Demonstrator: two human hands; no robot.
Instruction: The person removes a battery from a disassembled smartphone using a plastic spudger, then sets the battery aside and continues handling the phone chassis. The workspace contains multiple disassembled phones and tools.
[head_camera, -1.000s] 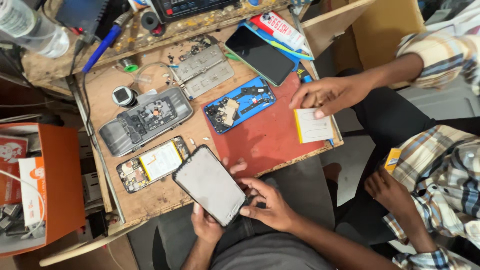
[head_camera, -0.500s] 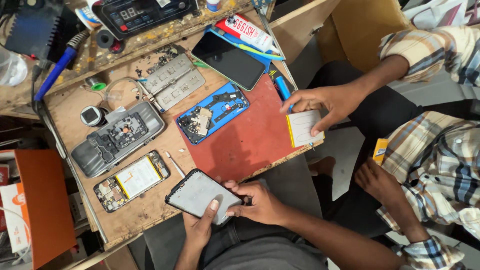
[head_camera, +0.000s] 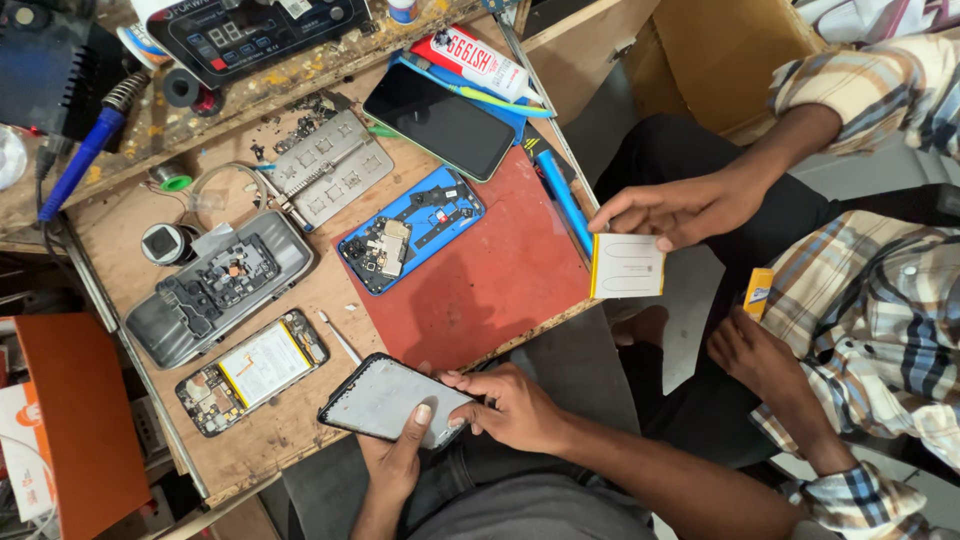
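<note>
Glass-thin, light and fragile, the phone screen (head_camera: 392, 400) is clamped by both hands, left (head_camera: 395, 455) under its edge, right (head_camera: 510, 408) pinching its corner, best held by its rims.

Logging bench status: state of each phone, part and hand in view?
Screen panel: held off the bench edge by left hand and right hand.
Blue phone: back off, internals exposed.
Black phone: open, battery showing.
Dark phone: intact, screen off.
Grey case: lying open.
Flat battery: held by another person's hand.
</note>
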